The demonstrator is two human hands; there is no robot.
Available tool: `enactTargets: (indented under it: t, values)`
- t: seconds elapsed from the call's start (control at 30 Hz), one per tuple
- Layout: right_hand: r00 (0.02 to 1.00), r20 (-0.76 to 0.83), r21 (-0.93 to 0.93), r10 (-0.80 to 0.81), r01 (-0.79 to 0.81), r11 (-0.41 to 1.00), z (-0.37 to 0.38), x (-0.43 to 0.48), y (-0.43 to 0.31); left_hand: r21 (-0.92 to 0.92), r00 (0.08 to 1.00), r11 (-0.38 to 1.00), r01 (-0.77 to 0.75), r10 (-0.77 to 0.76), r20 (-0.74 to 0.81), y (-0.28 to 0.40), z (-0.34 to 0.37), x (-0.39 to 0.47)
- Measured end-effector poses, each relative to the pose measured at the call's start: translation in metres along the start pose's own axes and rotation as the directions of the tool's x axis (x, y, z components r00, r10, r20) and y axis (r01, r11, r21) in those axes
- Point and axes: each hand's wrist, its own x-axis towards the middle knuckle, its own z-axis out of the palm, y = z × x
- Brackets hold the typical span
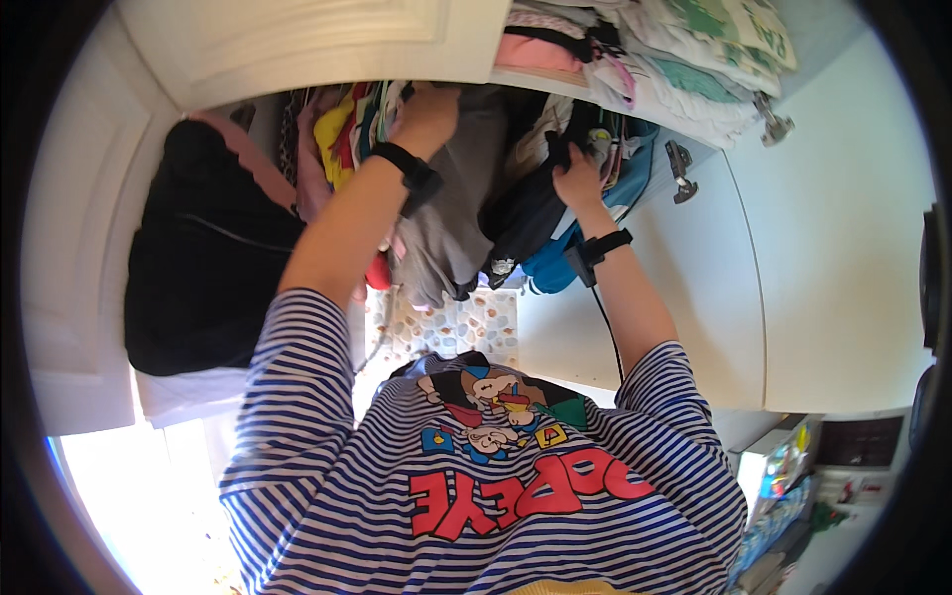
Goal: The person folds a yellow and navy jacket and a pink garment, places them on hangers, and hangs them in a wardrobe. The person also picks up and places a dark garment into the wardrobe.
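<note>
Both my hands are raised inside an open wardrobe among hanging clothes. My left hand (pixel 428 115) is high at the hangers, right at the top of a grey garment (pixel 465 201); the fingers are partly hidden, so what they hold is unclear. A black garment (pixel 532 208) with a small pale print near its lower end is in the grip of my right hand (pixel 580 182), the thumb lying on the cloth. Beside that hand hang blue garments (pixel 554 260) and several hangers. Left of the grey cloth hang yellow (pixel 331 141), red and pink clothes.
Folded clothes (pixel 684 67) fill the shelf above. White door panels stand at the left (pixel 82 245) and right (pixel 818 260), with metal hinges (pixel 680 171) at the right. A black garment (pixel 212 253) hangs by the left door. Pebble-patterned flooring (pixel 446 323) shows below.
</note>
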Motion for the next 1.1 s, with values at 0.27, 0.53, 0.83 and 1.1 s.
enactTargets:
  t: [0.27, 0.53, 0.83, 1.1]
  values:
    - [0.999, -0.029, -0.002, -0.014, 0.014, 1.0, -0.024, 0.022, 0.037, 0.073, 0.995, 0.997, 0.032, -0.025, -0.096, 0.005, -0.012, -0.026]
    - [0.987, -0.071, 0.09, 0.145, -0.138, 0.986, -0.012, 0.035, 0.039, 0.123, 0.989, 0.992, -0.012, 0.03, -0.142, 0.011, -0.001, -0.02]
    - [0.792, 0.354, 0.368, 0.498, -0.608, 0.704, -0.009, 0.065, 0.033, 0.138, 0.991, 0.99, -0.007, 0.026, -0.134, 0.014, 0.003, -0.016]
    - [0.916, 0.062, 0.511, 0.395, -0.369, 0.776, 0.014, 0.086, 0.011, 0.166, 0.995, 0.984, 0.066, -0.054, -0.08, 0.019, 0.004, -0.014]
